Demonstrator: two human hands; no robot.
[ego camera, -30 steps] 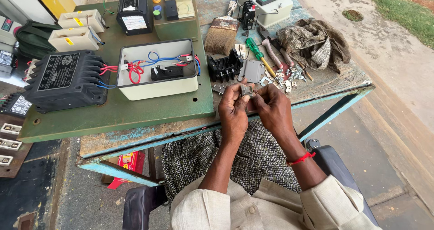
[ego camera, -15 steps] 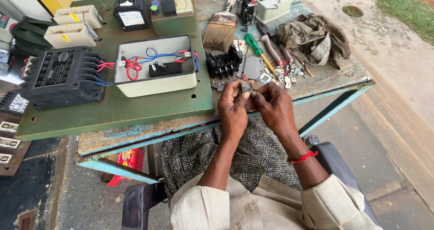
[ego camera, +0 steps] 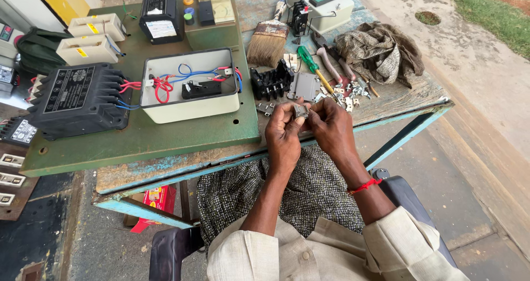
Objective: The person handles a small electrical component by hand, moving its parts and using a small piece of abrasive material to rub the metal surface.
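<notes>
Hands meet just above the near edge of the worn wooden table: the left hand and the right hand are brought together, fingertips pinched from both sides on a small grey metal part held in the air between them. Both hands are closed on it, the left steadying, the right working at its end (what exactly the fingers do there is too small to tell).

The part looks light, stiff and hard-edged, likely a bit slick as bare metal, and small enough to slip out of a loose pinch. I judge that it is best gripped by its flat sides with thumb and forefinger, close to the middle, so it cannot twist.

Just beyond the hands lie a black terminal block, a grey plate and scattered small metal pieces, with a green-handled screwdriver, pliers, a paintbrush and a crumpled rag further back. To the left, on a green metal board, stands an open cream enclosure with red and blue wires, next to a black finned unit
</notes>
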